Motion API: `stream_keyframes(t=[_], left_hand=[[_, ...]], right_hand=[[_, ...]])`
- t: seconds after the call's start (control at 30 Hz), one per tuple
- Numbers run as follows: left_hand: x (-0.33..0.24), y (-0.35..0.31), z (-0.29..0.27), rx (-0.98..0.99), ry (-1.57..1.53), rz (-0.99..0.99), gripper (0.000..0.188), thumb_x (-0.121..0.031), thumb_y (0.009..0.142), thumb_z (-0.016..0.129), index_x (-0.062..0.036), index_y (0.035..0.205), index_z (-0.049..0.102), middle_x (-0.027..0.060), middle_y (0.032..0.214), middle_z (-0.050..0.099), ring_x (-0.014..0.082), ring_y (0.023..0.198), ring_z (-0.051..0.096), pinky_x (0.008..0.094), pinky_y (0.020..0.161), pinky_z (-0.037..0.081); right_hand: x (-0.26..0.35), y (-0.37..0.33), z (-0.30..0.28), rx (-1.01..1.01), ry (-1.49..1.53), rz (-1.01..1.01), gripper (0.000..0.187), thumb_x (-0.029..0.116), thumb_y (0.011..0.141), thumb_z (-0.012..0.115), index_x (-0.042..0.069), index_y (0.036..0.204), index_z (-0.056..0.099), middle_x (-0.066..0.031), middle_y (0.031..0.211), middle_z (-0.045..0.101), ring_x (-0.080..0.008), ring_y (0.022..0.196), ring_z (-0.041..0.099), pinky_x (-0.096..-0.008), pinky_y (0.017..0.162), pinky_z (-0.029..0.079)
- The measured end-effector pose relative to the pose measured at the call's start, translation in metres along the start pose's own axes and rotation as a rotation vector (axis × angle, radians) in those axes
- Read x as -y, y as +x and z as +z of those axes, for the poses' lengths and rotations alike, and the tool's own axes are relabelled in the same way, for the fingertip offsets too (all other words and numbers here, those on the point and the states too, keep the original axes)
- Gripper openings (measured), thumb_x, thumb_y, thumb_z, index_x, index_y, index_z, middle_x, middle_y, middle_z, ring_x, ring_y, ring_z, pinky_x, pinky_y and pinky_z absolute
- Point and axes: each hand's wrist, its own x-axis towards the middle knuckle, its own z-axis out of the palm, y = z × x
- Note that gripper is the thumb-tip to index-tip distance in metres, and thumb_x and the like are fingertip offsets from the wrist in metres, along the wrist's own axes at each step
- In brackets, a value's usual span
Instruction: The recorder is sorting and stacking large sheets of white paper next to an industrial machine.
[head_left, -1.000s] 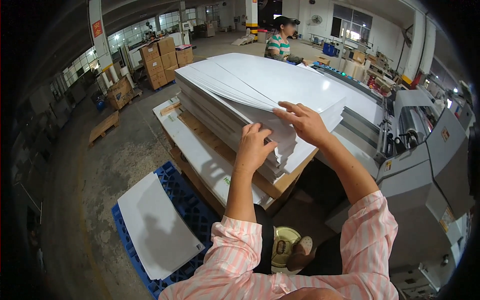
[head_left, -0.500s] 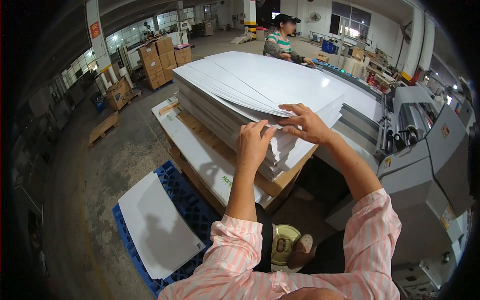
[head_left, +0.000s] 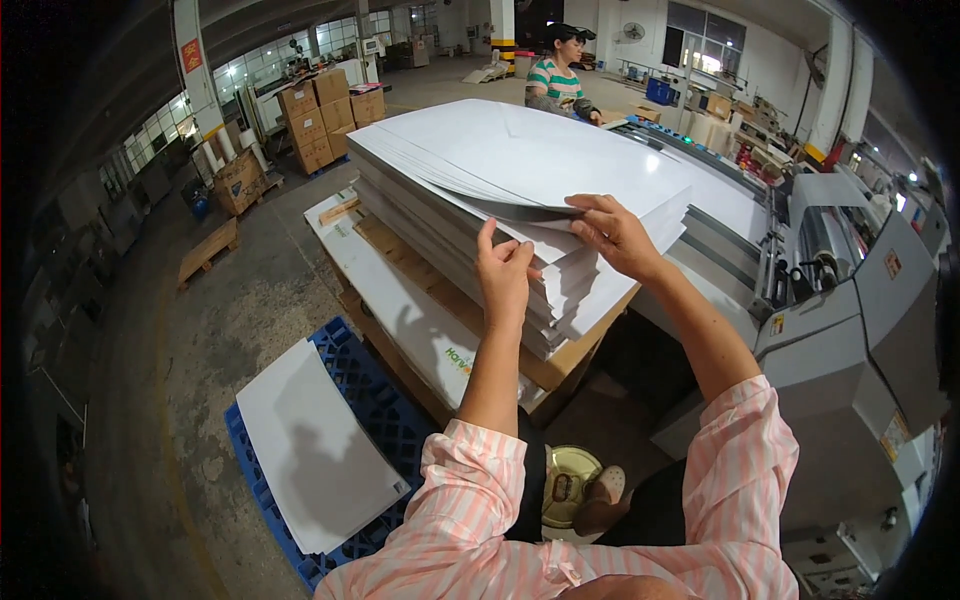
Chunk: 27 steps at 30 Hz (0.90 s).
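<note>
A tall stack of large white paper sheets rises in front of me, its near corner uneven and stepped. My right hand pinches the near corner of the top sheets and holds it bent up, leaving a dark gap beneath. My left hand is at the stack's near left edge, beside that gap. Its index finger points up, apart from the half-curled others, and no sheet shows in its grip. Part of the left hand's fingertips is hidden behind the hand itself.
A wooden pallet bears the stack. Lower left, a blue plastic pallet carries a low pile of white sheets. A grey machine stands close on my right. Behind the stack is a co-worker; cardboard boxes stand far left.
My right hand has lifted the top sheets' corner, and the gap beneath is wider. My left hand has drawn slightly away, index finger raised. The co-worker's head and arms have shifted.
</note>
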Motion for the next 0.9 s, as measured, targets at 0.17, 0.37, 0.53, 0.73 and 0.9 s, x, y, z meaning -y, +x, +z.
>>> stream_keyframes(t=[0.17, 0.37, 0.53, 0.73, 0.9], left_hand=[[0.002, 0.002, -0.002, -0.064, -0.176, -0.067, 0.067, -0.005, 0.083, 0.060, 0.0058, 0.136, 0.021, 0.0146, 0.094, 0.057, 0.0155, 0.068, 0.058, 0.0235, 0.051, 0.050], [0.002, 0.007, 0.001, -0.022, -0.212, -0.153, 0.068, -0.007, 0.082, 0.061, 0.0095, 0.135, 0.020, 0.0146, 0.093, 0.055, 0.0165, 0.070, 0.057, 0.0241, 0.049, 0.051], [-0.007, -0.002, 0.015, -0.180, -0.046, -0.056, 0.053, -0.010, 0.083, 0.062, 0.0053, 0.126, 0.036, 0.0091, 0.084, 0.054, 0.0117, 0.058, 0.052, 0.0228, 0.045, 0.048], [0.008, 0.006, 0.007, 0.031, 0.078, -0.110, 0.035, -0.026, 0.088, 0.055, 0.0036, 0.068, 0.056, 0.0052, 0.065, 0.053, 0.0106, 0.052, 0.050, 0.0256, 0.042, 0.038], [0.031, 0.012, 0.001, 0.028, 0.204, 0.015, 0.019, -0.014, 0.082, 0.056, -0.0018, 0.067, 0.055, 0.0007, 0.059, 0.051, 0.0071, 0.046, 0.042, 0.0221, 0.041, 0.034]], right_hand=[[0.007, 0.004, 0.006, -0.172, -0.292, -0.131, 0.012, 0.010, 0.078, 0.061, 0.004, 0.088, 0.062, -0.0096, 0.118, 0.054, -0.0269, 0.097, 0.052, -0.0365, 0.082, 0.044], [-0.002, 0.002, 0.009, -0.181, -0.251, -0.089, 0.022, 0.016, 0.078, 0.063, 0.008, 0.098, 0.065, -0.0084, 0.118, 0.055, -0.0276, 0.100, 0.052, -0.0365, 0.085, 0.044], [-0.012, 0.046, 0.002, -0.230, 0.533, 0.606, 0.037, 0.035, 0.086, 0.058, -0.001, 0.089, 0.067, -0.0109, 0.077, 0.062, -0.0179, 0.070, 0.056, -0.0307, 0.068, 0.046], [-0.006, 0.031, 0.000, -0.389, 0.225, 0.392, 0.037, 0.035, 0.087, 0.056, -0.001, 0.088, 0.066, -0.0116, 0.069, 0.057, -0.0200, 0.061, 0.054, -0.0341, 0.058, 0.043], [0.013, 0.007, 0.018, 0.012, -0.088, 0.171, 0.028, 0.026, 0.088, 0.055, 0.002, 0.081, 0.065, -0.0129, 0.077, 0.058, -0.0301, 0.073, 0.057, -0.0390, 0.065, 0.045]])
